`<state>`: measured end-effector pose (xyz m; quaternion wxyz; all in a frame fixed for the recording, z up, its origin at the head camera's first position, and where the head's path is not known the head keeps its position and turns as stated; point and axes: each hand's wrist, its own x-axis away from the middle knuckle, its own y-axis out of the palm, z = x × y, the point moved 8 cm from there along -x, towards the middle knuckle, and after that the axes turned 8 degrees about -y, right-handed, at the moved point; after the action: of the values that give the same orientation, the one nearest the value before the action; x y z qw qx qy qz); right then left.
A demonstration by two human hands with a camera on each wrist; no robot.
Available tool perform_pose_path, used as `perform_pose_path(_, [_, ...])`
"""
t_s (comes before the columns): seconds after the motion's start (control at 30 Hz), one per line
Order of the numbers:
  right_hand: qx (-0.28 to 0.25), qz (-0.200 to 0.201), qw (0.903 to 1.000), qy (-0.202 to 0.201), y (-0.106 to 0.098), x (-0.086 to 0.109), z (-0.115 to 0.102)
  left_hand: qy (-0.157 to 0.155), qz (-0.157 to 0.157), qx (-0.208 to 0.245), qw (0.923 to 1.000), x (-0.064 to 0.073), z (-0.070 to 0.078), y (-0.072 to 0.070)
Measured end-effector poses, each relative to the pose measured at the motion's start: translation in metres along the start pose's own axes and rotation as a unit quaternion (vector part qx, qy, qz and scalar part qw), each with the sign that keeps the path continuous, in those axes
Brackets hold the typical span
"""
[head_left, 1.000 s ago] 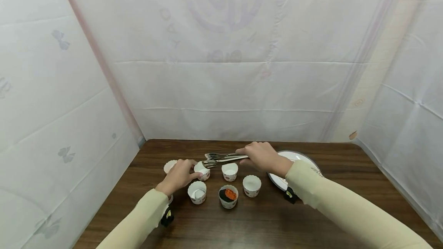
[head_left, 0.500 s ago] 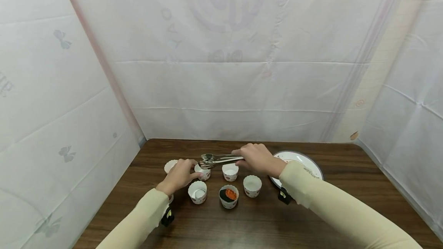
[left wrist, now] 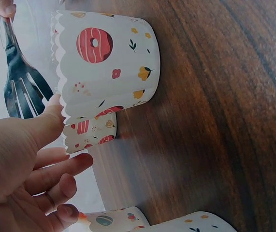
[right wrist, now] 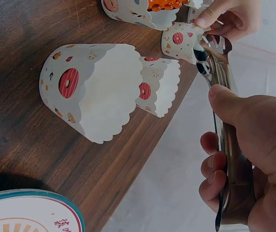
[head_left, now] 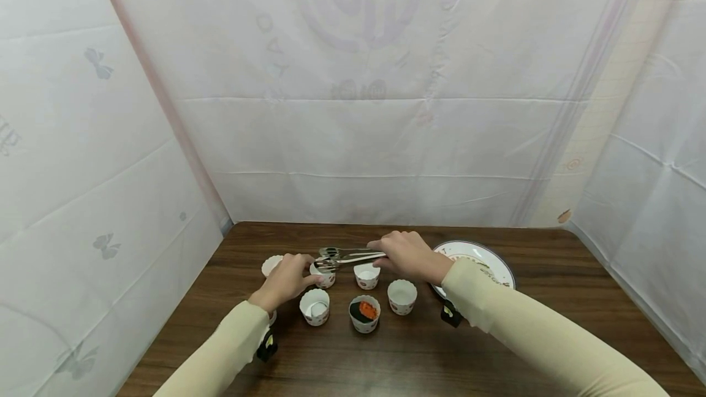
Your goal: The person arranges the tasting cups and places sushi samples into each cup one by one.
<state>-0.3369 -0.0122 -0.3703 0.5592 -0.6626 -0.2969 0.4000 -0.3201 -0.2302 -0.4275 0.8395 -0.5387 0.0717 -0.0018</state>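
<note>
My right hand (head_left: 407,255) grips metal serving tongs (head_left: 361,256), which point left, one head slotted like a fork. Their tips lie over a white paper baking cup (head_left: 326,280) in the back row. At that cup's rim is my left hand (head_left: 284,282), thumb in front and fingers round the far side. In the right wrist view the left thumb (right wrist: 206,18) presses close to the rim, beside the tong heads (right wrist: 219,46). A front cup (head_left: 364,322) holds a sushi piece (head_left: 366,310), dark wrapped with orange roe. The cup's inside is hidden under the tongs.
More paper cups stand about: front left (head_left: 314,308), back middle (head_left: 366,276), right (head_left: 401,297) and far left (head_left: 270,265), one partly behind the left wrist. A white plate (head_left: 499,269) with printed rim lies right, under the right forearm. White cloth (head_left: 353,139) hangs behind the wooden table (head_left: 342,363).
My right hand has moved a little left, bringing the tong tips from beside the back cup to over it. The left hand has kept its place at the rim.
</note>
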Motion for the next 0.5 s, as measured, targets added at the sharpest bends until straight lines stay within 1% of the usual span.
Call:
perform_pose_path(0.17, [0.001,0.0,1.0,0.002,-0.0004,0.0002,-0.0008,-0.003,-0.002,0.003,1.0,-0.0002,-0.0002,0.0005])
perform_pose_path(0.37, [-0.005,-0.012,0.9998,0.012,0.0025,0.0004,0.0011,0.0,0.0,0.004,1.0,0.0001,0.0003,-0.0009])
perform_pose_path(0.5, [-0.004,-0.005,0.9999,0.009,0.0019,0.0014,0.0021,0.001,0.001,0.001,1.0,-0.0001,0.0006,-0.001])
